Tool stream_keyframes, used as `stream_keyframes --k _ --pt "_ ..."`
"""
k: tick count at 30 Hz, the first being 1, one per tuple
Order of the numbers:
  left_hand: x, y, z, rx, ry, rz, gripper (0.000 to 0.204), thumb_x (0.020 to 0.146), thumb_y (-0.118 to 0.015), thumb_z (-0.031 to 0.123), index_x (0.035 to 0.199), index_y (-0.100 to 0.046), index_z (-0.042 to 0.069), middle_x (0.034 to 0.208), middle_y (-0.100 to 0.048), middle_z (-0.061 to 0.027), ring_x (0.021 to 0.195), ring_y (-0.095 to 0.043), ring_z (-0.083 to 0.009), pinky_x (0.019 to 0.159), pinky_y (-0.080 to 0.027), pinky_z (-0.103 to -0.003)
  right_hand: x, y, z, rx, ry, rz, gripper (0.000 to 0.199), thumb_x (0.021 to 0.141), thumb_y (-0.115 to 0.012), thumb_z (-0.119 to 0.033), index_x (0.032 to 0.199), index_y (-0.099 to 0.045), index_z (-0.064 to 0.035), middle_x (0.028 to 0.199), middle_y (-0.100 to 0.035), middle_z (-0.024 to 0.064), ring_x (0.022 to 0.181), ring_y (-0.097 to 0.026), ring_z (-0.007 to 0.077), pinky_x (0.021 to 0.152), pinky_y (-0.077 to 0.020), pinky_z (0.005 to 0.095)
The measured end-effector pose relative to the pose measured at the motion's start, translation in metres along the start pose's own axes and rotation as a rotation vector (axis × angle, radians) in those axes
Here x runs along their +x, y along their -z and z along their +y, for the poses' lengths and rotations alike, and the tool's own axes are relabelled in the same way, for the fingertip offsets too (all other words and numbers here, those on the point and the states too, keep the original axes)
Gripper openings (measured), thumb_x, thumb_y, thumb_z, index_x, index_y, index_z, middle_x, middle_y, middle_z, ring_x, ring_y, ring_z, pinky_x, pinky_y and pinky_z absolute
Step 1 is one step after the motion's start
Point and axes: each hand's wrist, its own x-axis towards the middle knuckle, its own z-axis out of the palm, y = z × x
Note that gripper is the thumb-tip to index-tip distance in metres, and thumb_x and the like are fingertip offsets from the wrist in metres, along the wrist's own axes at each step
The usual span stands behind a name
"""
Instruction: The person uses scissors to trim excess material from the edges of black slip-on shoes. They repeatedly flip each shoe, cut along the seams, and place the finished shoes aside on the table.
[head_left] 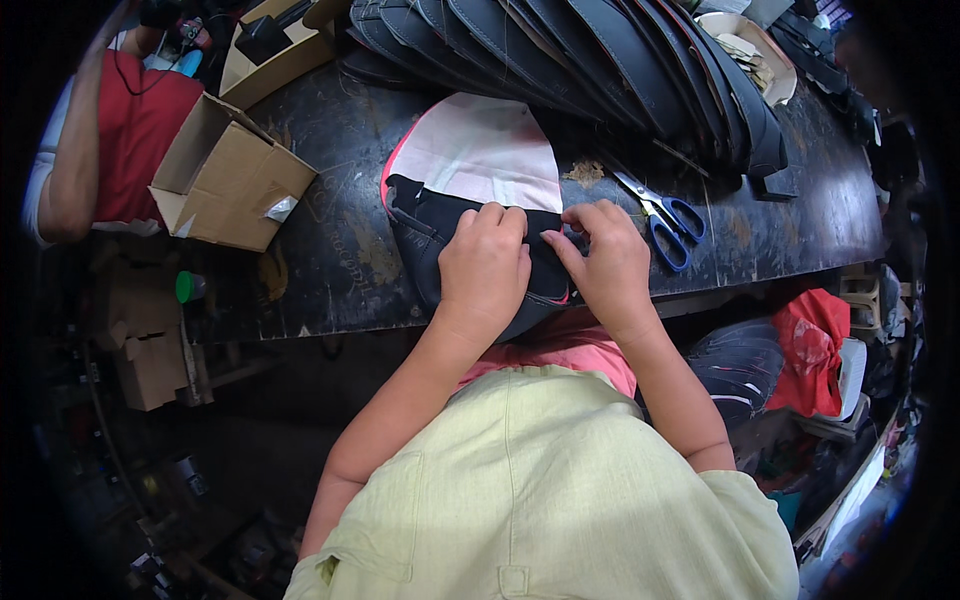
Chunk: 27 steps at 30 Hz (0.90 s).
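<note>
In front of me on the dark table lies a rounded fabric piece [480, 150], white on its far part, black on its near part, with a red edge at the left. Its near end hangs over the table edge toward my lap. My left hand [487, 255] presses down on the black part with curled fingers that grip the cloth. At the right edge of the same piece, my right hand [608, 255] has thumb and forefinger drawn together on the cloth. What lies between those fingertips is too small to make out. Blue-handled scissors [665, 215] lie just right of my right hand.
Many stitched black panels [560, 60] stand in a fanned row along the far side. An open cardboard box [235, 180] sits at the left, near another person in red [145, 130]. A tray of small pieces [755, 55] is far right. A red bag [810, 345] lies below the table.
</note>
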Motion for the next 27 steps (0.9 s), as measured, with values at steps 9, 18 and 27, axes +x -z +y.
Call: stream_keyframes --k 9,18,27 --pt "0.002 -0.003 0.0 -0.036 0.003 0.011 0.02 0.079 -0.075 0.006 0.094 -0.061 0.007 0.095 -0.063 -0.0105 0.091 -0.063 -0.0339 0.076 -0.053 -0.046 0.001 -0.012 -0.015 0.138 -0.04 -0.014 0.025 0.081 -0.08 -0.01 0.101 -0.066 -0.005 0.092 -0.067 0.0113 0.088 -0.066 0.0322 0.076 -0.053 0.0435" --pt "0.002 0.001 -0.002 -0.076 0.022 -0.006 0.023 0.081 -0.076 0.004 0.094 -0.058 0.005 0.094 -0.062 -0.0134 0.091 -0.064 -0.036 0.076 -0.052 -0.047 0.023 -0.007 0.006 0.598 -0.258 -0.2 0.027 0.087 -0.073 0.0 0.108 -0.056 -0.0019 0.085 -0.064 0.0087 0.07 -0.062 0.0169 0.066 -0.0515 0.0309" --pt "-0.004 0.051 -0.005 -0.088 -0.114 0.07 0.017 0.084 -0.076 0.005 0.099 -0.067 0.005 0.102 -0.069 -0.0105 0.09 -0.067 -0.0334 0.088 -0.051 -0.044 -0.003 0.078 0.062 -0.151 -0.024 -0.016 0.038 0.084 -0.076 -0.004 0.12 -0.063 -0.0007 0.114 -0.064 0.0189 0.109 -0.061 0.04 0.095 -0.0491 0.0452"
